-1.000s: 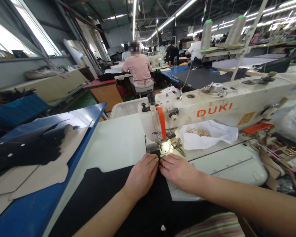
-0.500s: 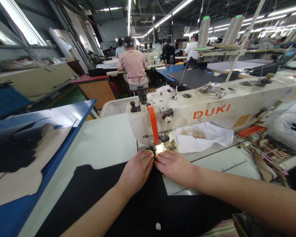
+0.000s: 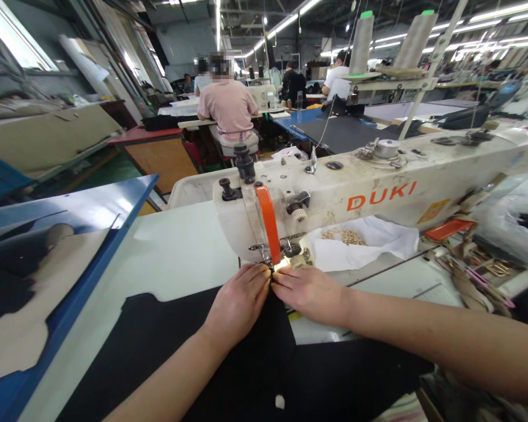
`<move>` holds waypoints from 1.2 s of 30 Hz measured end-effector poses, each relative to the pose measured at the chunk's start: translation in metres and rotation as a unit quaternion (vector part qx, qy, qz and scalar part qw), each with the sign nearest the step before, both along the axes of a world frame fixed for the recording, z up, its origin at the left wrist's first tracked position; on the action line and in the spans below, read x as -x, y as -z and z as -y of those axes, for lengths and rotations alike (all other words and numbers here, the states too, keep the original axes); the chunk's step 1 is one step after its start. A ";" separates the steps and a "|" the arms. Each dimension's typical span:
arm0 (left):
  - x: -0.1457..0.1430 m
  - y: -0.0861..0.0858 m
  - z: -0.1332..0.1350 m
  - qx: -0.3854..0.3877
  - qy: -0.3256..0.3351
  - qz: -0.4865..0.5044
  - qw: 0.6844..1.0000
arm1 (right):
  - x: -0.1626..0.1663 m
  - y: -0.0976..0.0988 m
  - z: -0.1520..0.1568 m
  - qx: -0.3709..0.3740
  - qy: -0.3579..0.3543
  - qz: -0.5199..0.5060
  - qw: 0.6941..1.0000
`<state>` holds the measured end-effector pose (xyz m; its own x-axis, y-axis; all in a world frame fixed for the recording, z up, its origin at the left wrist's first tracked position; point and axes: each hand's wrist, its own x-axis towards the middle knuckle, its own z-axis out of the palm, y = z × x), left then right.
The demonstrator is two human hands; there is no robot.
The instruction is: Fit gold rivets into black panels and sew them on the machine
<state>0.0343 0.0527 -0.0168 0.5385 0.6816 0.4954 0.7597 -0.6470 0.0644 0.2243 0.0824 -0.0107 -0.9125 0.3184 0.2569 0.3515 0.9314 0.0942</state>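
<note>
A white sewing machine [image 3: 321,193] with an orange lever guard [image 3: 268,223] stands over a pale work table [image 3: 189,246]. Black fabric [image 3: 171,328] spreads across the table's front and hangs toward me, partly under my forearms. My left hand [image 3: 237,299] presses it just left of the presser foot, fingers together. From the right, my right hand [image 3: 310,293] pinches the same fabric, its fingertips almost meeting the left ones. A small lamp lights the needle area; my fingers hide most of the fabric edge there.
White wrapping [image 3: 378,240] holding small gold-coloured metal pieces [image 3: 343,236] lies behind my right hand. Straps and buckles [image 3: 470,275] are at the right. A blue table [image 3: 127,205] bears dark rolls and beige sheets. A person in a pink shirt [image 3: 229,105] sits ahead.
The view has turned slightly, so the background and blue table sit farther left. Both hands stay by the presser foot, still gripping the black fabric.
</note>
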 end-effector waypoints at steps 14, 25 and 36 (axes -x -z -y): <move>0.001 0.001 -0.002 0.016 -0.004 0.029 0.999 | 0.001 -0.001 0.000 0.003 0.000 0.005 1.000; 0.002 0.000 -0.002 0.029 -0.008 0.023 0.999 | 0.001 -0.007 0.014 -0.006 0.011 0.008 1.000; 0.003 0.000 0.004 0.030 -0.013 0.042 0.999 | -0.002 -0.004 0.017 0.015 -0.010 0.010 1.000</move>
<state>0.0313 0.0490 -0.0163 0.4787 0.7243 0.4962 0.7659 -0.6208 0.1674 0.2258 0.0649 -0.0063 -0.9234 0.3074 0.2299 0.3311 0.9408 0.0722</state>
